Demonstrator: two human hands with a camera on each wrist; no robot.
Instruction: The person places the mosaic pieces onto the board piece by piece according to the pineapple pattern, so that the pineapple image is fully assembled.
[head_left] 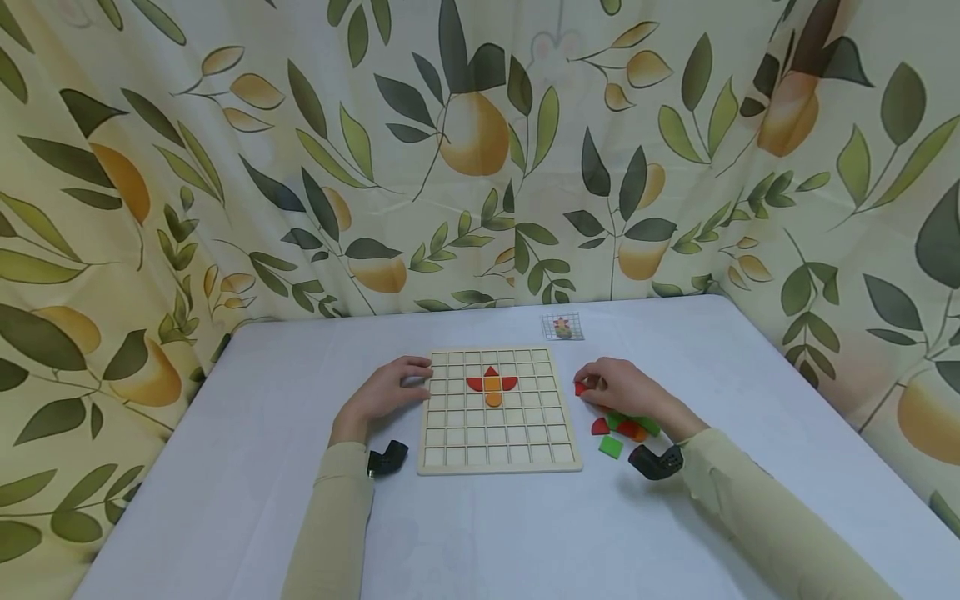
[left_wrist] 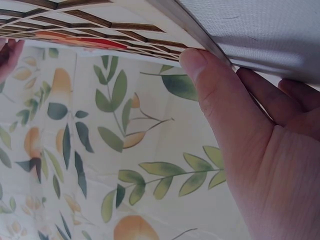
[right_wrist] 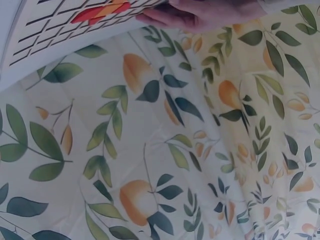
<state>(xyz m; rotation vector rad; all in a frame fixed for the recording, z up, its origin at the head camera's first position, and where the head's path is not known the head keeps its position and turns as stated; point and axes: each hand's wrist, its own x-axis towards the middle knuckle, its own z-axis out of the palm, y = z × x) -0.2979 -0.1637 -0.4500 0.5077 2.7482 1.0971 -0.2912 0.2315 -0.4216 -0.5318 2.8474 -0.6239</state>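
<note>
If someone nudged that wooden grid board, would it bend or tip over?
Probably neither: the grid board looks like stiff flat wood lying on the table, so it would likely slide. The left hand rests at its edge, perhaps steadying it.

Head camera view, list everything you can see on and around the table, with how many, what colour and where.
Grid board: one, pale wood, middle of the table.
Pieces on the board: a small cluster, red and orange, in the upper middle squares.
Loose pieces: a small pile, green, red and orange, right of the board; exact count unclear.
Red piece: one, pinched in the right hand beside the board's right edge.
Pattern card: one, small, at the far side of the table.
Table: one, white cover.
Curtain: cream with green leaves and orange fruit, behind and at the sides.
Left hand: touches the board's left edge.
Right hand: holds the red piece.
</note>
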